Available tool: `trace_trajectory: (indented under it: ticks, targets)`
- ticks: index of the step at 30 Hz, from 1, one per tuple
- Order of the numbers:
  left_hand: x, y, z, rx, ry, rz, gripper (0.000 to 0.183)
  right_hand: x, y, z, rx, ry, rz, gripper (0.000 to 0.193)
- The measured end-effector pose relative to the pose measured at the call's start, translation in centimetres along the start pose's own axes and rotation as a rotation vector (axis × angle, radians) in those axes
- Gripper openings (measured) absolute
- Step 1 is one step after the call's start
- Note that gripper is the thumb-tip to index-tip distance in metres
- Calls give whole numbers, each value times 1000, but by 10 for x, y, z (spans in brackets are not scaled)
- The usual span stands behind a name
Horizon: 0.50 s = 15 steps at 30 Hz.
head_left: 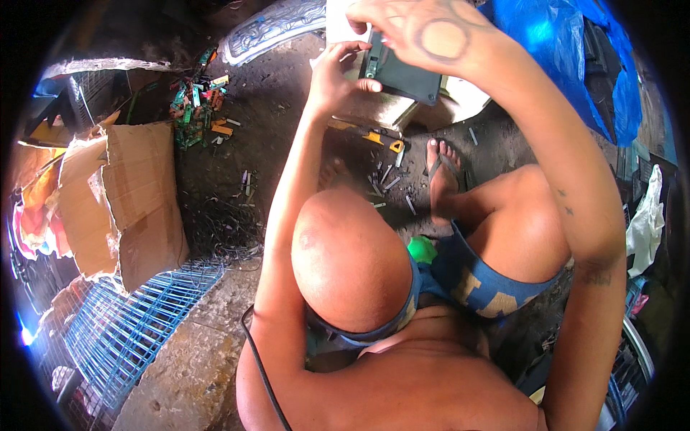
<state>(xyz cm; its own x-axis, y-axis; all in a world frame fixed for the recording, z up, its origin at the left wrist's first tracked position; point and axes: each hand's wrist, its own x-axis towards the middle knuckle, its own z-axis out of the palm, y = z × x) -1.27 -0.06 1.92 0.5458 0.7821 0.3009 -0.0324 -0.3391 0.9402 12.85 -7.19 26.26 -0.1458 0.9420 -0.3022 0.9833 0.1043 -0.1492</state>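
A dark, flat rectangular casing [410, 77] lies tilted over a pale block [392, 108] in front of me. My left hand [336, 80] grips the casing's left end, thumb on the near side and fingers on the far side. My right hand [402, 29] is over its far edge, fingers bent down at the narrow end part. Whether the right fingers pinch anything small is hidden behind the hand. A yellow-and-black tool [395, 146] is on the ground below the block, among several small grey strips [388, 174].
Left of the block is a heap of green and orange circuit-board pieces [195, 104]. A torn cardboard box [144, 194] and a blue wire rack [140, 327] stand at the left. Blue plastic sheeting [546, 57] hangs at the far right. My sandaled foot [443, 169] is beside the strips.
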Motion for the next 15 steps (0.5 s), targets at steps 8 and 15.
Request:
trace_trajectory:
  ticks: [8, 15]
  targets:
    - [-25, 15, -8, 493, -128, 21, 50, -29, 56, -4, -89, 313, -145, 18]
    - [-6, 32, 11, 846, -148, -216, 64, -45, 125, 14, 150, 135, -27, 26]
